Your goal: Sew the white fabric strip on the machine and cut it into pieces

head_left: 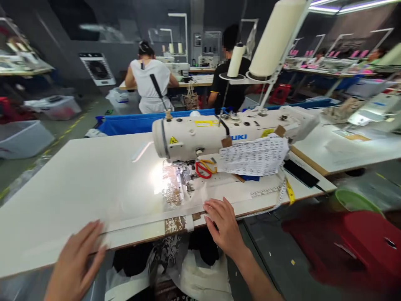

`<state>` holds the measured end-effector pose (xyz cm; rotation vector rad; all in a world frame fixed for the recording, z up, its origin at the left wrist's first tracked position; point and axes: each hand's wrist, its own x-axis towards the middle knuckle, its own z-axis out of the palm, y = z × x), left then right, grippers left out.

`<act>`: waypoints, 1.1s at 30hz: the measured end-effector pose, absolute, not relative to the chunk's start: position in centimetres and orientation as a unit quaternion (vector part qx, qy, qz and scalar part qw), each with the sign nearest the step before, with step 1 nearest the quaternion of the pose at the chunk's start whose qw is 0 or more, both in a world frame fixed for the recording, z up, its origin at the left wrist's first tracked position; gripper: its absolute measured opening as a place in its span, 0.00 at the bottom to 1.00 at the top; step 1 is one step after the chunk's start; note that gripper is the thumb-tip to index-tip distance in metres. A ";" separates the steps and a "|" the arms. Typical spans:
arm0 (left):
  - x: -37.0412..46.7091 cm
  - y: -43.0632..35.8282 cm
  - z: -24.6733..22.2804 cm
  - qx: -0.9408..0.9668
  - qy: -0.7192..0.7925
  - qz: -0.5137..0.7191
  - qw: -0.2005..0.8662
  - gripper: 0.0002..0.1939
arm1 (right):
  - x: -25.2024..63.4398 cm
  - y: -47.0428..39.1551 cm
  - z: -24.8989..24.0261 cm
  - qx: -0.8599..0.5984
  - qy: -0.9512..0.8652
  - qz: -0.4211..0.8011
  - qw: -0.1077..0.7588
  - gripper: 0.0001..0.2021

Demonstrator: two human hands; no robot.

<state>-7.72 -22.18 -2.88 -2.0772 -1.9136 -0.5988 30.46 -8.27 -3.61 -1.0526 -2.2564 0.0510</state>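
A strip of thin white fabric [140, 219] lies along the front edge of the white table [103, 175], below the sewing machine [191, 136]. On its left end rests my left hand [78, 259], slightly blurred, with fingers apart. My right hand [224, 228] touches the fabric near the table edge, in front of the needle area, its fingers spread and the thumb apart. Neither hand is closed round anything. The machine's lamp lights the needle plate. Red and orange-handled scissors [205, 168] lie against the machine, beside a printed paper sheet [254, 156].
A black phone [301, 173] and a tape measure [290, 191] lie right of the machine. Thread cones [236, 60] stand behind it. Two people sit at machines further back. A red stool [369, 242] and a green basin [357, 200] are at the right.
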 end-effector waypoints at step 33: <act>-1.1 -21.0 2.8 -0.494 -0.504 -0.391 -0.590 0.19 | 20.7 -11.4 7.4 -0.075 -0.978 0.191 0.026 0.14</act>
